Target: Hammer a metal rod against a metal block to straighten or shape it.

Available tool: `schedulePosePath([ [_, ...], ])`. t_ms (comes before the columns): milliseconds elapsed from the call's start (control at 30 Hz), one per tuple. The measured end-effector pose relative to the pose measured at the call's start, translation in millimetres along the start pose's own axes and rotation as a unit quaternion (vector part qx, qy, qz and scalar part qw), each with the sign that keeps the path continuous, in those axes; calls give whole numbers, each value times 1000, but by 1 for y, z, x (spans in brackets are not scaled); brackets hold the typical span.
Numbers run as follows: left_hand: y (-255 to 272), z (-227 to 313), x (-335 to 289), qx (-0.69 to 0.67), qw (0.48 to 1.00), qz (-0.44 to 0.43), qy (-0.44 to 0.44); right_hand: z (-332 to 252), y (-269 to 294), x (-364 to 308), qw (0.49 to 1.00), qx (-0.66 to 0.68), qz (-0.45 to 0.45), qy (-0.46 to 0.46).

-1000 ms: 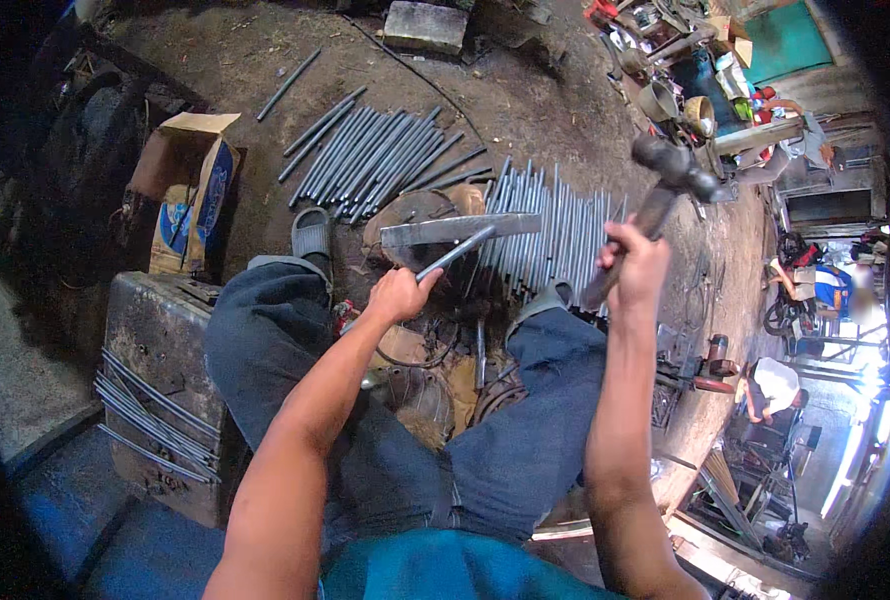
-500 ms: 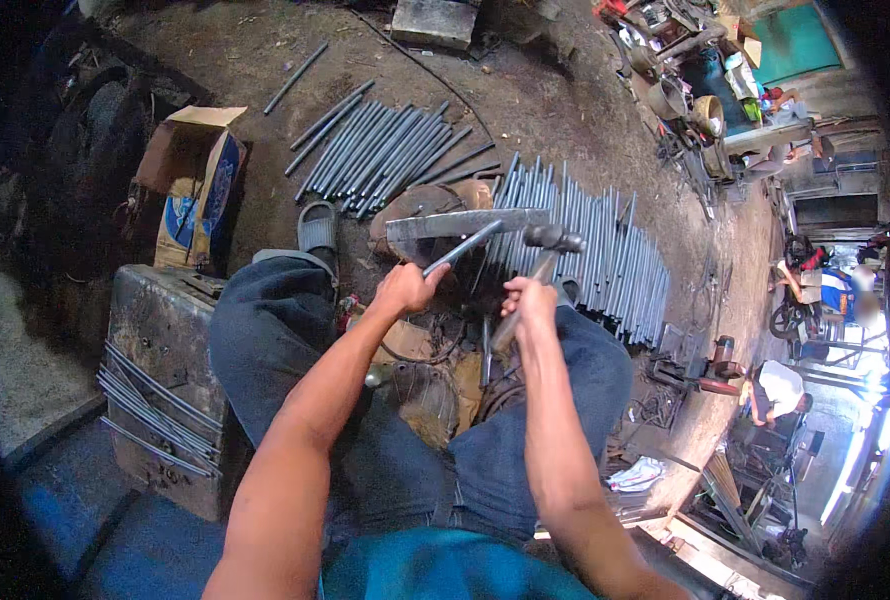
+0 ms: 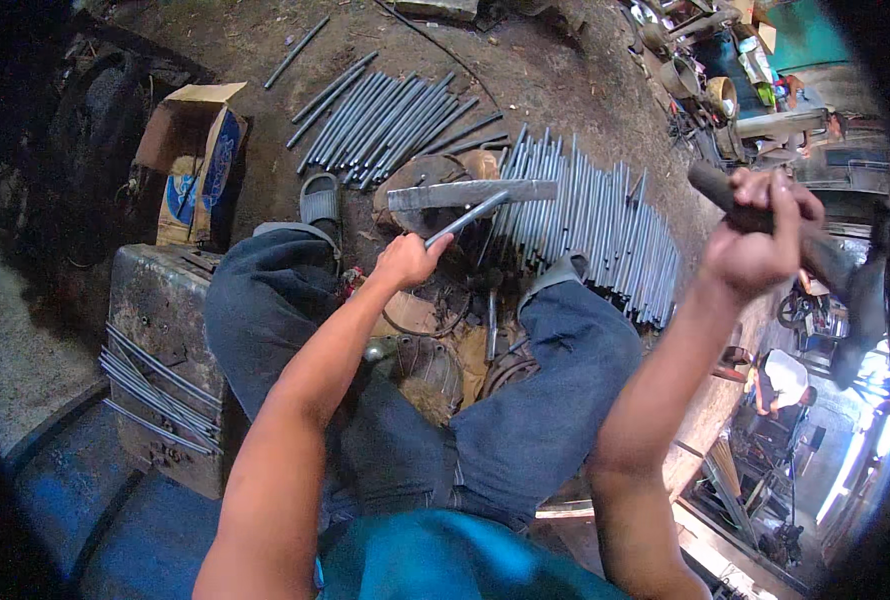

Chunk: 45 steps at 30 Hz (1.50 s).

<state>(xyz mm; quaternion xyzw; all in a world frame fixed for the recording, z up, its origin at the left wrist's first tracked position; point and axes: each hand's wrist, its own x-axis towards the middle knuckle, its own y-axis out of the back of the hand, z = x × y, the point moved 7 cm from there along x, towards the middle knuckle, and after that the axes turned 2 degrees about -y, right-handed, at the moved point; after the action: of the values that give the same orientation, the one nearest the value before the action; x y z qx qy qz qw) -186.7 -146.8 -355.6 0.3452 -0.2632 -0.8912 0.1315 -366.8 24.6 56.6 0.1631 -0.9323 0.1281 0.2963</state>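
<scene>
My left hand [image 3: 408, 262] is closed around one end of a grey metal rod [image 3: 468, 218]. The rod's far end lies against a flat steel bar [image 3: 427, 196], which sits across a round block [image 3: 410, 174] between my knees. Out to the right, my raised right hand [image 3: 765, 232] grips a hammer [image 3: 823, 255] by its handle. The hammer's head is smeared by motion near the right rim. Past my right knee, many similar rods [image 3: 585, 225] lie side by side, close to the steel bar.
A second pile of rods [image 3: 385, 130] lies on the dirt floor ahead. Left stand an open cardboard box [image 3: 205, 185] and a worn metal block [image 3: 165, 300] with thin rods along its side. Tools and scrap line the right, where a person in white [image 3: 785, 378] bends over.
My right hand has swung the hammer up and right, away from the steel bar. My left hand keeps the rod in nearly the same place.
</scene>
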Motion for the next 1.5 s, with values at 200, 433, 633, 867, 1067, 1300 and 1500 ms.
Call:
schedulePosePath([
  [200, -12, 18, 5, -4, 1000, -10, -23, 234, 83, -219, 840, -385, 72, -376],
  [433, -3, 0, 0, -8, 1000, 0, 0, 159, 55, -135, 842, -203, 88, -492],
  [633, -9, -1, 5, 1, 999, -36, 6, 13, 19, 4, 989, -27, 45, -141],
  [867, -1, -4, 1, -2, 999, -40, 15, 78, 6, -42, 993, -96, 69, -1],
  [1067, -3, -8, -3, 9, 1000, -1, -18, 220, 48, -237, 767, -247, 80, -587],
  [1300, 1, 9, 2, -25, 999, -33, 13, 85, 47, -47, 921, -228, 47, -312],
  [1500, 1, 10, 8, -29, 999, 17, -28, -42, 2, 49, 998, -53, -30, -12],
])
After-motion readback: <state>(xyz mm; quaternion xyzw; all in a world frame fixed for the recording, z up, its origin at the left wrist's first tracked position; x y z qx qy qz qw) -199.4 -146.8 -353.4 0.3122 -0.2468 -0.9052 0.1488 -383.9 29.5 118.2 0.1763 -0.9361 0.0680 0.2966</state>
